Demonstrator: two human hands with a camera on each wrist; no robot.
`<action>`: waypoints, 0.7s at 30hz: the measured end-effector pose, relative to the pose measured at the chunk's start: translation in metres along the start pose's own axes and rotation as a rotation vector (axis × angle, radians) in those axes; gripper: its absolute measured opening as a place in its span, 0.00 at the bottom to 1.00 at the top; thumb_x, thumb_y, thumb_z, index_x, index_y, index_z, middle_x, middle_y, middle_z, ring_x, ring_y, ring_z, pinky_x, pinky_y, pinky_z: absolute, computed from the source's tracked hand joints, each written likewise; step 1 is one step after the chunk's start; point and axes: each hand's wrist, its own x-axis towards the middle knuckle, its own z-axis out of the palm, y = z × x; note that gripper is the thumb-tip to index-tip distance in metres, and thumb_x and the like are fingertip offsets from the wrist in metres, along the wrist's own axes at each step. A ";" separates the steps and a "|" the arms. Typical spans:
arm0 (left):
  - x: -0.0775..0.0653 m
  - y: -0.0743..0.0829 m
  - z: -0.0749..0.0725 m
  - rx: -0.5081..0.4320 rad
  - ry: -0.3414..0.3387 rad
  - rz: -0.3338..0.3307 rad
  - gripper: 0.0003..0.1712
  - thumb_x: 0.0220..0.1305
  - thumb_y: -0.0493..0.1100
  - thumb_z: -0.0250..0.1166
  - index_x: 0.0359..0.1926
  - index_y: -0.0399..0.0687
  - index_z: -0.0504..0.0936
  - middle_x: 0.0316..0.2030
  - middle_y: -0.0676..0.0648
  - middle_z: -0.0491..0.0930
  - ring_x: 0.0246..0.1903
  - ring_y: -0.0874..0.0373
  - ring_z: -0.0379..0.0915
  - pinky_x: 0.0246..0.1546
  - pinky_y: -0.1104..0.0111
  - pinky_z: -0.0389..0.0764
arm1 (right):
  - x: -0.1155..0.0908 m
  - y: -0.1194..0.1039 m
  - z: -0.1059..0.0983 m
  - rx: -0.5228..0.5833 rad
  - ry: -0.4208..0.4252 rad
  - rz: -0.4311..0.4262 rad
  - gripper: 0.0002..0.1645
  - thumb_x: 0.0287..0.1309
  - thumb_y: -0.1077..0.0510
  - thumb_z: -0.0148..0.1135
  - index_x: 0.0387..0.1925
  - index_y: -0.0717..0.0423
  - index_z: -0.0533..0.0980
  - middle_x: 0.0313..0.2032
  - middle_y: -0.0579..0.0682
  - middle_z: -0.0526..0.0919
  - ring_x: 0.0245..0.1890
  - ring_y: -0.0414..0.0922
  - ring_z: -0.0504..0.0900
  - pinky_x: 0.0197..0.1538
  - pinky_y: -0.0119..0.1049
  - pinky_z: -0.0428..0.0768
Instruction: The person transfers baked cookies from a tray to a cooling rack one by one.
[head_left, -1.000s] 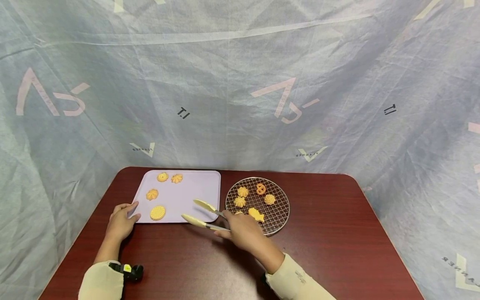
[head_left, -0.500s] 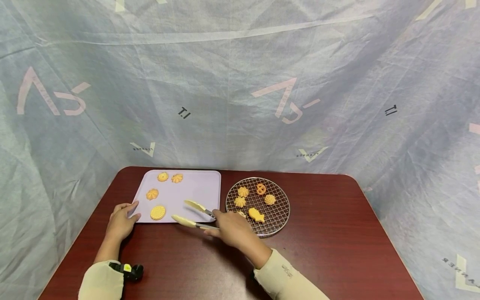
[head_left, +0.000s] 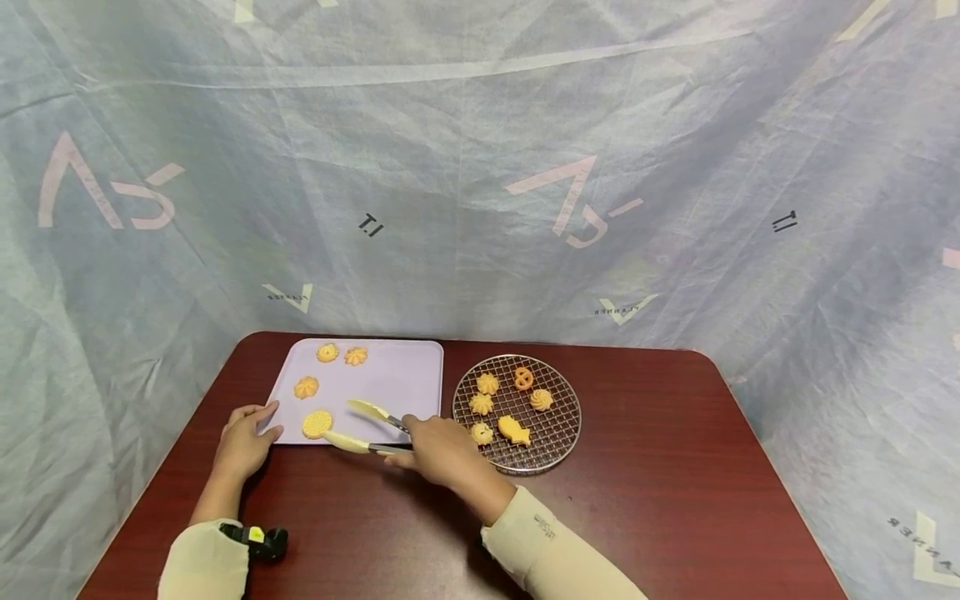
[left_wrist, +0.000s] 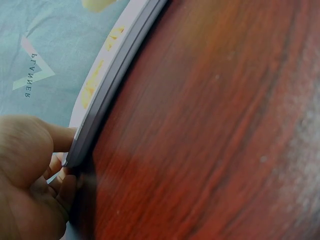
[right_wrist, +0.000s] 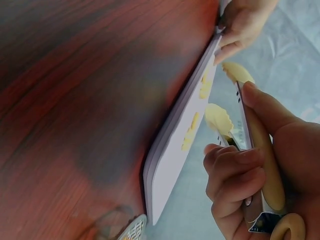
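My right hand (head_left: pixel 446 454) holds a pair of tongs (head_left: pixel 348 442) with pale yellow tips, its two arms spread apart and nothing between them. The tips reach over the lilac tray (head_left: pixel 408 375), the nearer one right at the edge of a round cookie (head_left: pixel 316 423). Farther back on the tray lie a flower-shaped cookie (head_left: pixel 306 387), a cookie with a hollowed middle (head_left: pixel 327 352) and another flower-shaped one (head_left: pixel 356 356). At the tray's near left corner my left hand (head_left: pixel 243 442) grips the rim, thumb and fingers at its edge in the left wrist view.
Right of the tray stands a round wire rack (head_left: pixel 558 437). On it are a pretzel (head_left: pixel 523 378), a swirl cookie (head_left: pixel 541 400), a fish-shaped cookie (head_left: pixel 513 431) and several flower-like cookies (head_left: pixel 482 404). A grey printed cloth (head_left: pixel 465 208) hangs behind the dark red table (head_left: pixel 645 467).
My right hand has moved left with the tongs, from near the rack to beside the round cookie. A cookie at the rack's near left has come into view. The left hand keeps its place.
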 end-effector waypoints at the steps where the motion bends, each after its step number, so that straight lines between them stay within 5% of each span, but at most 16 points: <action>1: 0.000 0.000 0.000 0.001 0.003 0.003 0.32 0.74 0.36 0.59 0.74 0.32 0.63 0.68 0.24 0.56 0.67 0.24 0.53 0.65 0.33 0.58 | 0.002 -0.002 0.000 -0.009 0.000 -0.001 0.30 0.59 0.30 0.68 0.47 0.48 0.77 0.28 0.48 0.80 0.26 0.47 0.79 0.26 0.42 0.75; 21: 0.001 0.000 -0.001 0.015 -0.002 0.015 0.32 0.74 0.37 0.59 0.75 0.33 0.63 0.68 0.24 0.56 0.67 0.23 0.52 0.64 0.32 0.59 | 0.038 -0.029 0.010 -0.092 -0.089 0.074 0.32 0.57 0.25 0.66 0.47 0.44 0.77 0.30 0.47 0.81 0.30 0.46 0.81 0.29 0.42 0.78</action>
